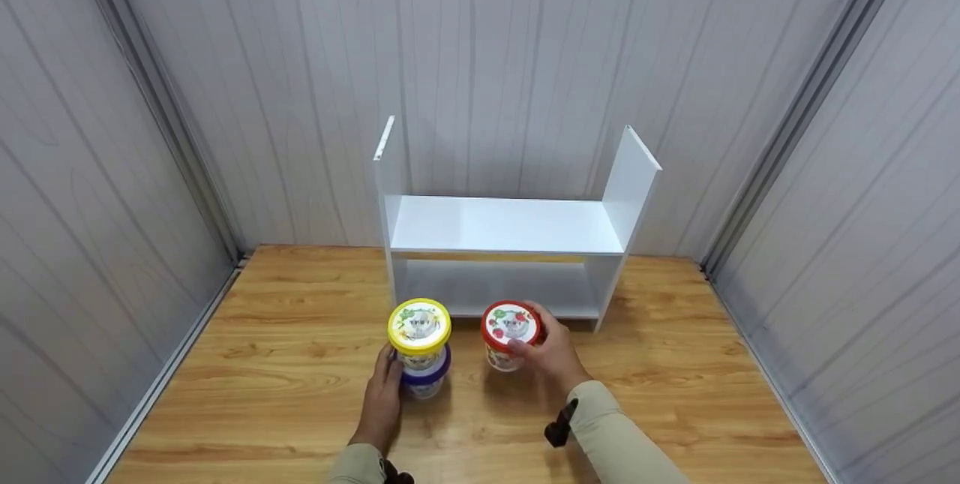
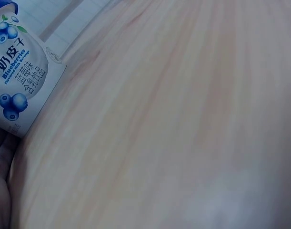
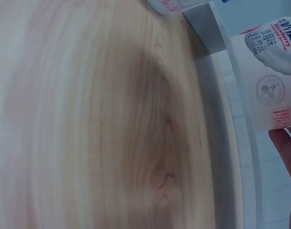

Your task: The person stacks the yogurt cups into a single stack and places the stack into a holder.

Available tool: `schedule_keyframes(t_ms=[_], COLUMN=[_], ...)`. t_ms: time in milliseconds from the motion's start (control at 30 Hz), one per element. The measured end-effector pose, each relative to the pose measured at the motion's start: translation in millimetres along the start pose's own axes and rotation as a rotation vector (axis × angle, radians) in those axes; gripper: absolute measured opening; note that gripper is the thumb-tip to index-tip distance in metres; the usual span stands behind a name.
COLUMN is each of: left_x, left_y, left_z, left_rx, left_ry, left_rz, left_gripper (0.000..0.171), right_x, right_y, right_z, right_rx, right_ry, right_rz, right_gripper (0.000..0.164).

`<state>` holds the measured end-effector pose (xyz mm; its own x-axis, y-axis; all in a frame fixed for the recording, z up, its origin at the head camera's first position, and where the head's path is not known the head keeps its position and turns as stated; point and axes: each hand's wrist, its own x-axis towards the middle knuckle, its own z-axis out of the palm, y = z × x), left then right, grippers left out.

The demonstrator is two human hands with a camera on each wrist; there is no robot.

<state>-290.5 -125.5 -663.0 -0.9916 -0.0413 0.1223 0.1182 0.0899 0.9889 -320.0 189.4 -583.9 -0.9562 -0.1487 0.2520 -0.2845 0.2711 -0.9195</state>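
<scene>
In the head view, my left hand (image 1: 381, 401) grips the side of a purple-lidded blueberry milk drink cup (image 1: 426, 383). A yellow-lidded cup (image 1: 418, 330) stands on top of that cup. The blueberry cup (image 2: 19, 71) also shows at the left edge of the left wrist view, its lower rim by my fingers. My right hand (image 1: 555, 353) holds a red-lidded strawberry milk drink cup (image 1: 510, 326), thumb at the lid and fingers around the far side. In the right wrist view the strawberry cup (image 3: 274, 81) appears raised off the wooden surface, its base near my fingers.
A white two-tier shelf (image 1: 510, 225) with upright side panels stands just beyond the cups. The wooden surface (image 1: 300, 364) runs around it. Pale panelled walls (image 1: 510, 56) close in the back and both sides.
</scene>
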Motion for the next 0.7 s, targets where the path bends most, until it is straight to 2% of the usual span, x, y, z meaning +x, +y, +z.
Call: schedule_keyframes(t_ms=[367,600,700], left_x=[-0.7,-0.9,-1.2], left_y=[1.9,4.0,6.1], left_z=[-0.6,-0.2,-0.1], left_rx=[0.007,-0.003,-0.012], left_ry=[-0.023,-0.024,-0.023], left_rz=[-0.03,-0.047,-0.05], left_gripper=[0.06,0.061,0.06], right_x=[7.6,8.2,8.3], right_y=[-9.5,-29.3,-39.0], right_z=[-0.7,-1.0,-1.7], right_rx=[-0.044,-0.033,-0.038], right_ry=[0.016,0.005,-0.004], right_rz=[-0.023,0.04,0.039], right_gripper=[0.08,0.083,0.083])
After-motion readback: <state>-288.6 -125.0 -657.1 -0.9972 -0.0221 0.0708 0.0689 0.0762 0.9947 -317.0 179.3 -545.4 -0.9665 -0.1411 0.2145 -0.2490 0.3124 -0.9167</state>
